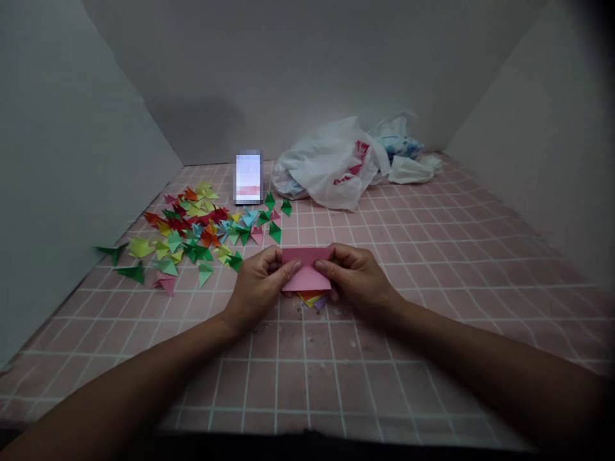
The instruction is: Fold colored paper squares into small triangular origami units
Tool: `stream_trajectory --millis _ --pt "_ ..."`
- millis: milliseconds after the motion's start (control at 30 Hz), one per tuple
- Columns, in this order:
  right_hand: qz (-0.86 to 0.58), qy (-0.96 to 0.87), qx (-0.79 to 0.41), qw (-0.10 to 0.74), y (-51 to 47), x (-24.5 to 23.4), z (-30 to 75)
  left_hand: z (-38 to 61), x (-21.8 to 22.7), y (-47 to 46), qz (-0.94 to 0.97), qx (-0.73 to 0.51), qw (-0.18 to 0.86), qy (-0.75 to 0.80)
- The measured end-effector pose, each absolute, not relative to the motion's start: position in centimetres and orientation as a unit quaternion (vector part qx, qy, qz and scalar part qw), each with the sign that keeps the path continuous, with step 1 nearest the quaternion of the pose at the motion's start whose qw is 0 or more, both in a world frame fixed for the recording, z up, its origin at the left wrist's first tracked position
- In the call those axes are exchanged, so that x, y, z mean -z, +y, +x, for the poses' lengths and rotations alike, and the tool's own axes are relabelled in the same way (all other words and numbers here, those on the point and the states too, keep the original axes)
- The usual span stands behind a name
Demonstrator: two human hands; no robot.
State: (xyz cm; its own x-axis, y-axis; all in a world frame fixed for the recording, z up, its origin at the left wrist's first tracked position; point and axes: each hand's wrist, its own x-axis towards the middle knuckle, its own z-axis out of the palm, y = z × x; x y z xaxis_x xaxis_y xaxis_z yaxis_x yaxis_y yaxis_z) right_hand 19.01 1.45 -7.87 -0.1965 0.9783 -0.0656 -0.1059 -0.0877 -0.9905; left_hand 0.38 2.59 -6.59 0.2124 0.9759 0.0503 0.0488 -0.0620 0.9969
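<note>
A pink sheet of origami paper (307, 272) is held up between both hands over the table. My left hand (262, 276) pinches its left edge, thumb on the near face and fingers behind. At the right edge, my right hand (358, 275) grips it the same way. Just below the sheet, corners of more coloured paper (313, 299) stick out, yellow, orange and pale purple; the rest of that paper is hidden. To the left of my hands lie many folded paper pieces (192, 250) in green, red, yellow, blue and pink, spread in a loose heap.
A lit phone (248, 178) with a blurred screen stands upright behind the folded pieces. White plastic bags (331, 163) lie crumpled at the back, with a white cloth-like item (413, 169) on their right. Pale walls enclose the pink checked tablecloth (461, 275) on three sides.
</note>
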Motion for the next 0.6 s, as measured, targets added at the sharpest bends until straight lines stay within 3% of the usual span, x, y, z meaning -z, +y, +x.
stream_trajectory --millis 467,600 --pt "-0.437 -0.497 -0.594 0.458 1.52 8.12 19.14 -0.04 7.12 2.77 0.606 -0.411 0.506 0.455" --pt "-0.423 -0.549 -0.503 0.516 1.96 8.13 19.34 -0.08 6.88 2.96 0.632 -0.458 0.448 0.435"
